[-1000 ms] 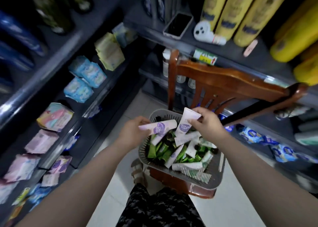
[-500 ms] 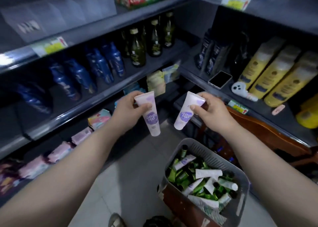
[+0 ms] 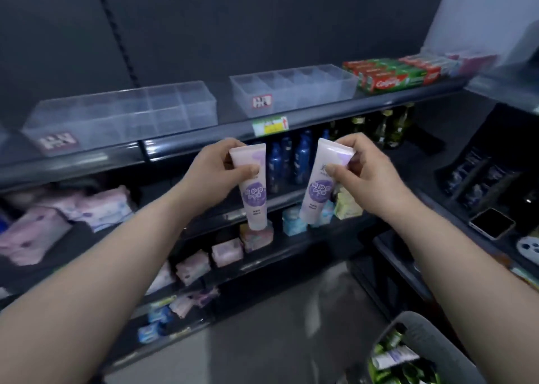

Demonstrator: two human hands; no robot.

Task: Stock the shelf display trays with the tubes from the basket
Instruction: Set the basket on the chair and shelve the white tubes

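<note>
My left hand (image 3: 214, 173) grips a pale pink tube with a purple label (image 3: 252, 194) near its crimped top, cap end down. My right hand (image 3: 364, 173) pinches a second tube of the same kind (image 3: 316, 191) the same way. Both tubes hang in front of the shelves, below the top shelf. On that shelf stand two clear divided display trays, one at the left (image 3: 122, 115) and one at the middle (image 3: 294, 87); both look empty. The grey basket (image 3: 431, 334) with green and white tubes sits at the bottom right corner.
Boxed toothpaste (image 3: 396, 76) lies right of the trays. Blue bottles (image 3: 300, 153) and dark glass bottles (image 3: 390, 127) fill the shelf below. Pink and blue soft packs (image 3: 87, 208) line the lower shelves. A phone (image 3: 491, 223) lies on the right-hand shelf. Grey floor lies below.
Both hands have lifted the tubes out of the basket and up toward the top shelf. My view has swung upward, so the trays now show in full and the basket drops to the corner.
</note>
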